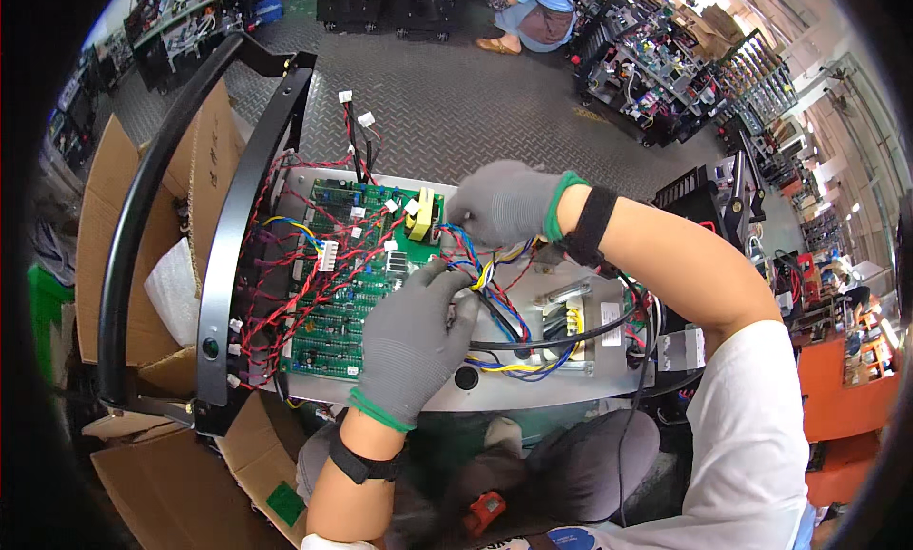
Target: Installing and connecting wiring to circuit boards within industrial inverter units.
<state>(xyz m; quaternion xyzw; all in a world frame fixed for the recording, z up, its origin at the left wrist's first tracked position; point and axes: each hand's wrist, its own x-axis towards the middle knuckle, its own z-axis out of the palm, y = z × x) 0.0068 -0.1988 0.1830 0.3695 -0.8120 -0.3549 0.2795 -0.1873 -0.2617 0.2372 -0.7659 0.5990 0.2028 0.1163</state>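
My left hand [418,336], in a grey glove with a green cuff, reaches over the right edge of a green circuit board [328,331]. Its fingers are bent together against a bundle of blue, yellow, white and red wires [487,272]. Across the bundle, my right hand [509,206], gloved alike, has its fingers curled down onto the upper wires beside a yellow transformer [421,215]; the fingertips are partly hidden. Red twisted leads with white plugs lie over the board. A white multi-pin connector [327,255] with wires attached rests on it. Board and wires sit on a grey metal chassis [447,395].
A black tubular frame [143,198] rises at the chassis's left end, with open cardboard boxes [181,488] beside and below it. A black cable [561,339] crosses the chassis's right part, near a second transformer [563,324]. Another person [537,8] crouches at the back near loaded shelves [647,70].
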